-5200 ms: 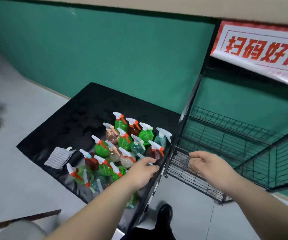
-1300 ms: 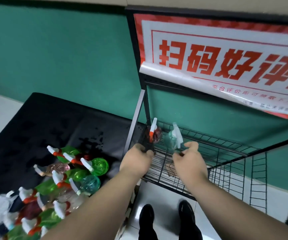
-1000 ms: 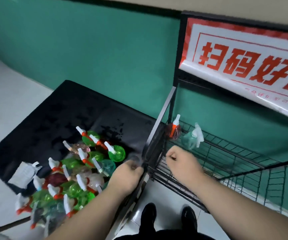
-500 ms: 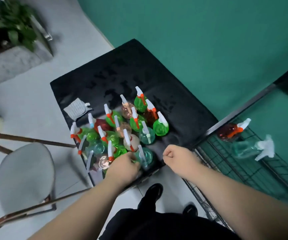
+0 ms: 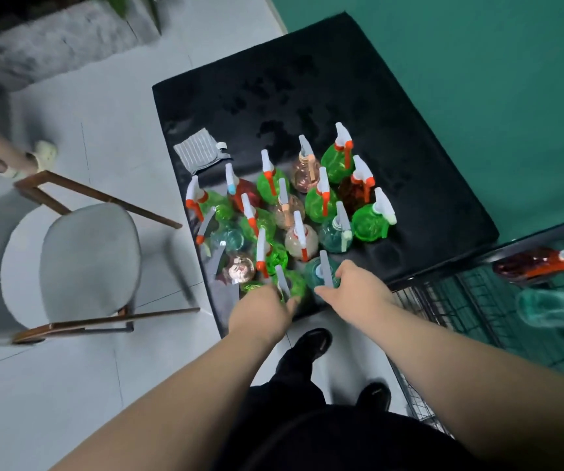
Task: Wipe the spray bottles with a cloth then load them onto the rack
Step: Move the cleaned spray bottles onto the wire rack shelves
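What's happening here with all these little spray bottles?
A person stands over a black table crowded with coloured spray bottles. Their right hand grips a teal bottle by the neck at the near edge. Their left hand is on a green bottle beside it, though its fingers are hidden. A red bottle and a pale teal bottle lie on the wire rack to the right. The striped cloth lies on the table, neither hand touching it.
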